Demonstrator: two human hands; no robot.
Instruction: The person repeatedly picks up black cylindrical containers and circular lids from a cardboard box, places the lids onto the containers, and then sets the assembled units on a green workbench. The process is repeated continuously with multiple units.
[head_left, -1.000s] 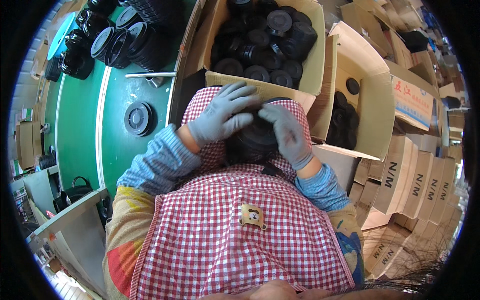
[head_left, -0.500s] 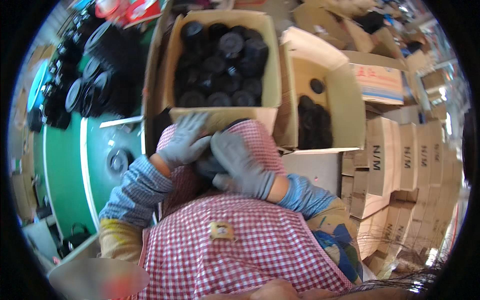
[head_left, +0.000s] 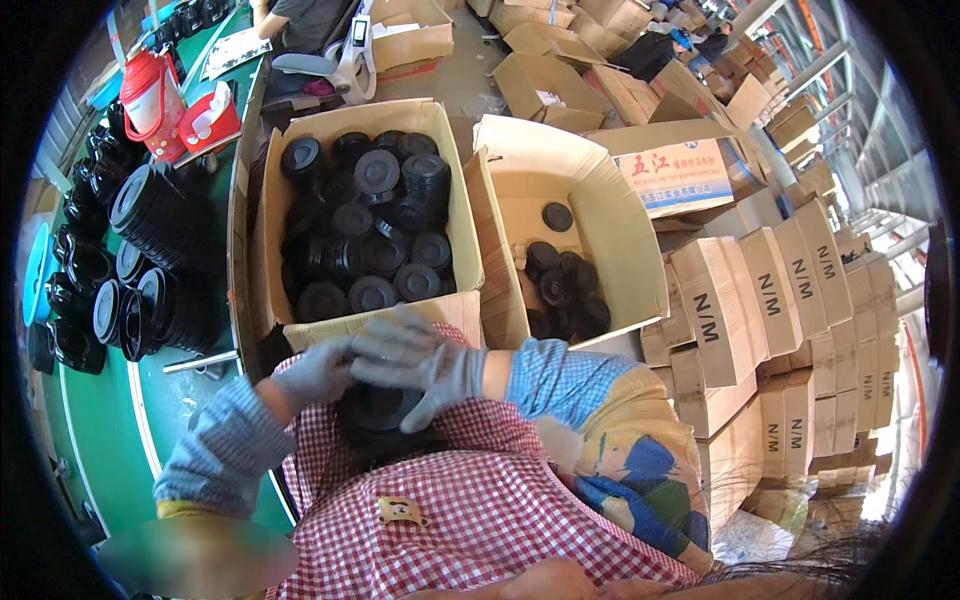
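Note:
A black round plastic part (head_left: 378,408) lies in my lap against the checked apron. My right hand (head_left: 420,365), in a grey glove, is over its far side, fingers stretched and thumb spread down along its rim. From the left, my gloved left hand (head_left: 312,378) reaches to the same part; its fingertips are hidden behind the right hand. Just beyond my hands stands a cardboard box (head_left: 375,322) filled with similar black round parts (head_left: 376,174). To its right, another open box (head_left: 640,290) holds a smaller heap of black parts (head_left: 560,285).
On my left runs a green bench (head_left: 100,420) carrying stacked black parts (head_left: 165,215), a red-and-white jug (head_left: 150,100) and a red container (head_left: 208,120). Stacked cartons (head_left: 715,315) stand on my right. A person's arm (head_left: 283,22) shows at the far side, beside a grey-and-white chair (head_left: 350,60).
The view has tilted up and shifted right, showing more of the far side. My right hand has opened out and moved over to meet the left, exposing more of the black part.

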